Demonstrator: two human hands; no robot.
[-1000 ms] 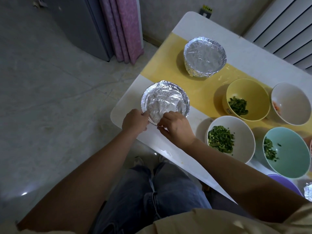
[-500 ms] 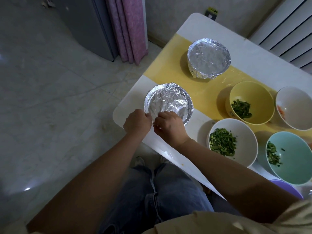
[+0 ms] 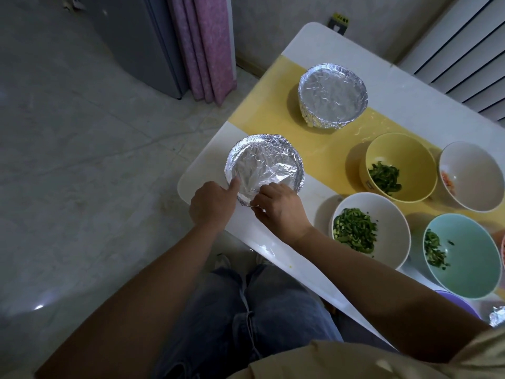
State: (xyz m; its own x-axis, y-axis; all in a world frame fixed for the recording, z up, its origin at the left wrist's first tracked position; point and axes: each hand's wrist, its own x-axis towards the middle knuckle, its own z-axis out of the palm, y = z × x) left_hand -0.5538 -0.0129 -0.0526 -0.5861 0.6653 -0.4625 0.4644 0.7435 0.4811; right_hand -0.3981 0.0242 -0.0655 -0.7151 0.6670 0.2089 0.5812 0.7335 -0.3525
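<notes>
A shallow dish covered with crumpled foil (image 3: 266,160) sits near the left corner of the white table (image 3: 213,176). My left hand (image 3: 211,205) grips its near left rim, thumb pressed onto the foil on top. My right hand (image 3: 278,206) pinches the foil at the near rim, fingers curled over the edge. A second foil-covered bowl (image 3: 332,95) stands farther back on the yellow strip.
To the right stand a yellow bowl (image 3: 410,149) and a white bowl (image 3: 388,209) with chopped greens, a mint bowl (image 3: 475,266) with a few greens, and another white bowl (image 3: 475,170). Pink curtain (image 3: 205,45) and grey cabinet (image 3: 142,42) stand beyond the floor.
My hands came together at the near rim, then parted slightly. The left thumb now lies on top of the foil. The dish stays put.
</notes>
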